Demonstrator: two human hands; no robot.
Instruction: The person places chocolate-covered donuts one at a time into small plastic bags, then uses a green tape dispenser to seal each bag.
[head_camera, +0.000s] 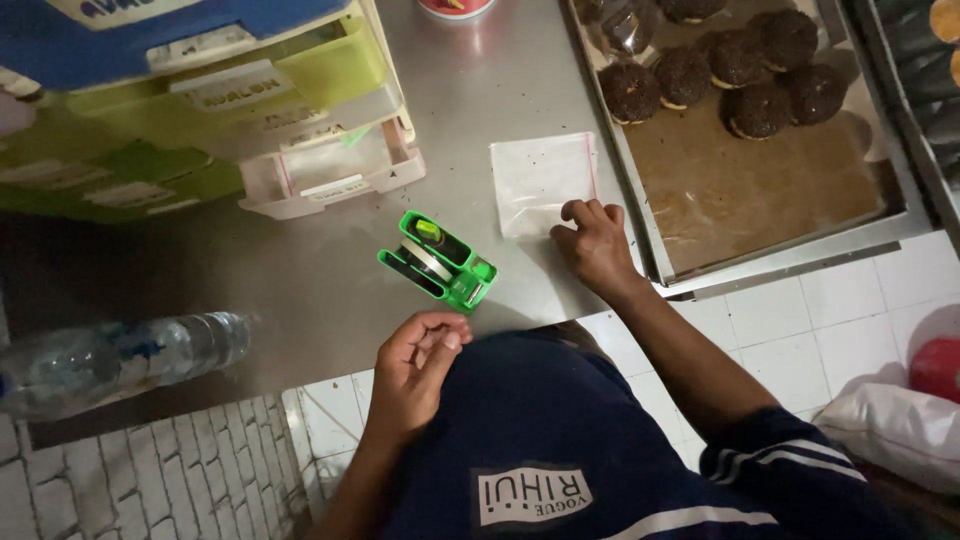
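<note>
My right hand (592, 245) rests with curled fingers on the lower edge of a small clear plastic bag (540, 178) that lies flat on the steel table (300, 280). My left hand (418, 365) hangs loosely curled at the table's front edge, palm up, holding nothing that I can see. Just above it stands a green tape dispenser (437, 260) with a roll of clear tape. To the right, a metal tray (780, 245) lined with brown paper carries several chocolate-coated round pastries (735, 70).
A stack of plastic drawer boxes (230, 110), green, blue and clear, fills the table's far left. A clear water bottle (120, 360) lies on its side at the front left. White tiled floor shows below, with a white sack (900, 425) at the right.
</note>
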